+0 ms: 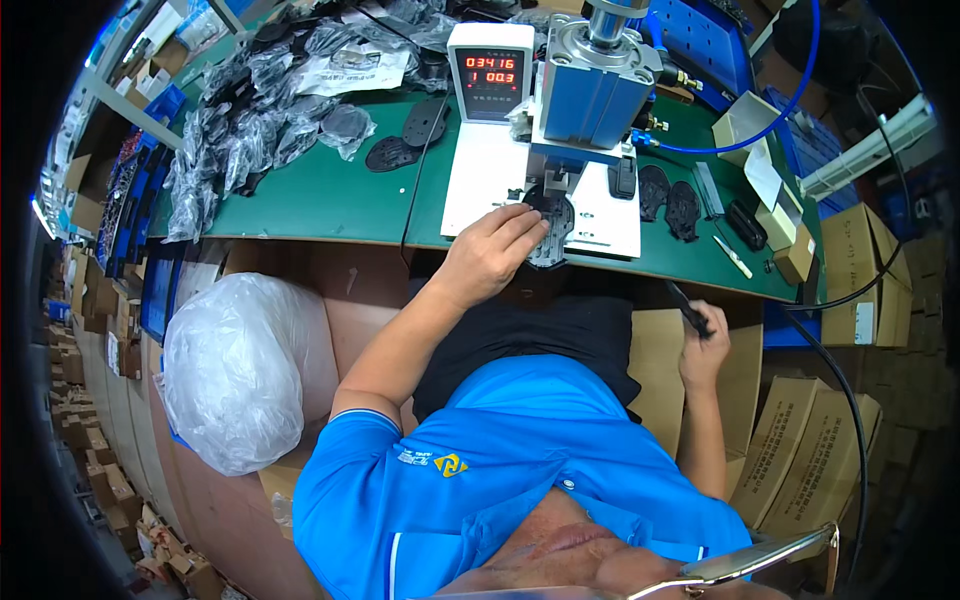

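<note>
along the left edge of the frame, brown cartons in rows. at left, below the green surface, a bulging clear plastic bag. upper left, on the surface, a heap of black pieces in clear wrapping, with two loose black ovals to its right. top centre, a white display box with lit red digits, beside a press with a blue cylinder.

left hand, at centre: reaches up over the white base and lays bent fingers on the left side of a black sole-shaped plate. cannot tell whether gripping it or only pressing. plate below the press, lower end jutting past the base's front edge.

right of the base, on the surface, two more black plates and a white pen-like tool. right hand, right of centre, below the surface's edge: holds a dark flat piece, fingers closed around its lower end. farther right, brown cartons.
</note>
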`<act>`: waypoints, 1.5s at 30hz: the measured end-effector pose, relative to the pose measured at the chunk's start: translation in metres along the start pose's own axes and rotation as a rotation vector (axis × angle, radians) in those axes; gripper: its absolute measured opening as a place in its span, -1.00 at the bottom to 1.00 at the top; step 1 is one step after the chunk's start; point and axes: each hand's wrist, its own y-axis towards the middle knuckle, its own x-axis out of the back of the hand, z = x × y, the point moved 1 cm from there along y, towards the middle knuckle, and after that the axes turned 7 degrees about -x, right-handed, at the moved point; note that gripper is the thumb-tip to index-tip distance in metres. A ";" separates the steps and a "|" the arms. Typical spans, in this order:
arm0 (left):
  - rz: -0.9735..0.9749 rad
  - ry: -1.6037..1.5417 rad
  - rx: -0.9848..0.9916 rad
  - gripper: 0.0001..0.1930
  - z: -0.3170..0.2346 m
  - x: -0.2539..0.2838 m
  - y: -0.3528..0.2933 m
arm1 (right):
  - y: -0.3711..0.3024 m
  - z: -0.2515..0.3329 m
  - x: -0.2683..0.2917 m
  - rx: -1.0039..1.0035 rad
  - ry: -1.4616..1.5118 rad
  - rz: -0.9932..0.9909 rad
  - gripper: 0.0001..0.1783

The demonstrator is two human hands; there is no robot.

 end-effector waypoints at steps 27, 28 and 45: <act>0.051 0.057 0.103 -0.61 -0.011 0.004 0.011 | -0.036 -0.058 0.016 -0.128 -0.471 0.065 -0.70; 0.021 0.044 0.100 -0.62 -0.008 0.001 0.010 | -0.020 -0.025 0.003 -0.097 -0.365 0.121 -0.74; 0.162 -0.161 0.136 -0.52 -0.001 0.024 0.006 | 0.065 0.120 -0.157 0.602 -0.044 0.222 -0.40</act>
